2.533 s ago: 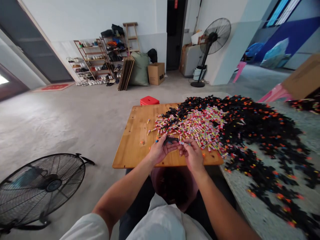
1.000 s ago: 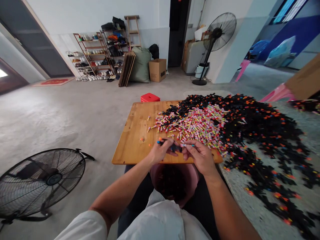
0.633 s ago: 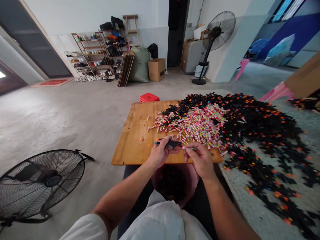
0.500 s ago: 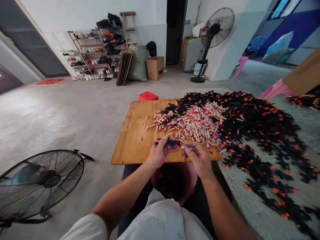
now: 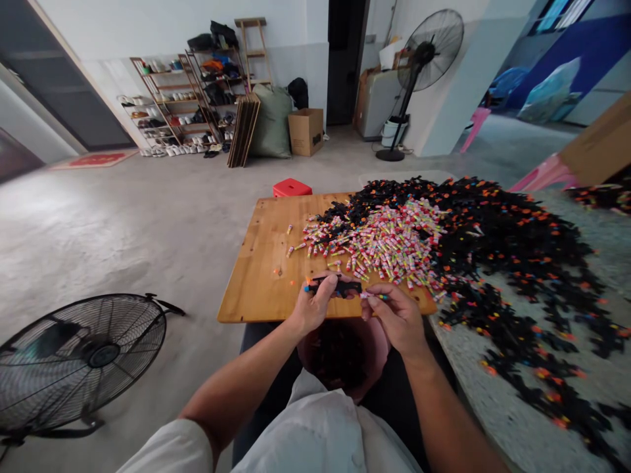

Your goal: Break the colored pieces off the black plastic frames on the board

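Two hands [image 5: 312, 306], two fans [image 5: 102, 355], one red stool [image 5: 292, 188].

Forearms [image 5: 246, 368] angled inward, near to far. Left hand [image 5: 312, 305] gripping, thumb on top; right hand [image 5: 398, 315] just right, pinching.

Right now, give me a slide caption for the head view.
Left hand grips a black piece, right hand a small tube, at a wooden table heaped with colourful tubes.
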Available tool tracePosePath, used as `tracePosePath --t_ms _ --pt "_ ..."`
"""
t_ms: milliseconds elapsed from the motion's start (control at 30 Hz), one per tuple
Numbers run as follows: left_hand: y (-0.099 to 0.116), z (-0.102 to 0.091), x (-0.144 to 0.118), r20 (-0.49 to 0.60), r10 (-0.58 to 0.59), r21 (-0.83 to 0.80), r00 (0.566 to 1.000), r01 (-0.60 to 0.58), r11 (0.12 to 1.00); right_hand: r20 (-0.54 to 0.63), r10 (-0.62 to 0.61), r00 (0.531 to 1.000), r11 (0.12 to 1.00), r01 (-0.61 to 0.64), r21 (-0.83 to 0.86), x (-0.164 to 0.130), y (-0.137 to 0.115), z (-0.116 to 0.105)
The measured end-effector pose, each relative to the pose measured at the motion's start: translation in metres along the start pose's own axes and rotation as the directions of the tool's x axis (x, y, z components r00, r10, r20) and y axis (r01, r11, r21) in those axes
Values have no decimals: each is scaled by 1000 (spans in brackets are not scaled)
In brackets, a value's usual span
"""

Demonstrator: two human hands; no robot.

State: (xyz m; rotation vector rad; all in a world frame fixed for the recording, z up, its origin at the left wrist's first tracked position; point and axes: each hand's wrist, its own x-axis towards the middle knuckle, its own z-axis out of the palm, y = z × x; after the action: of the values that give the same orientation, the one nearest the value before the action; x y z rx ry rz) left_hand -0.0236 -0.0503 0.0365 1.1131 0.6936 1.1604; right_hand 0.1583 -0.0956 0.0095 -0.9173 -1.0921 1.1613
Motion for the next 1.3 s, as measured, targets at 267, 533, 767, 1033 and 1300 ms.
tracePosePath --t_ms 267,533,767,1033,1300 --pt "1 -4 2 8 -24 71 1000 24 997 21 216 976 963 -216 160 9 -3 2" --pt "-22 -6 3 -136 -146 -185 980 120 975 42 51 998 997 -48 -60 3 8 -2" --pt "-6 -1 2 -108 -71 -28 992 68 997 12 117 993 987 -117 110 7 7 3" --pt "-3 1 -5 -56 -59 109 997 65 992 70 199 978 947 -210 242 8 4 0" --pt "-14 -3 -7 -69 -48 34 996 50 998 62 237 970 950 -245 193 9 -1 -2"
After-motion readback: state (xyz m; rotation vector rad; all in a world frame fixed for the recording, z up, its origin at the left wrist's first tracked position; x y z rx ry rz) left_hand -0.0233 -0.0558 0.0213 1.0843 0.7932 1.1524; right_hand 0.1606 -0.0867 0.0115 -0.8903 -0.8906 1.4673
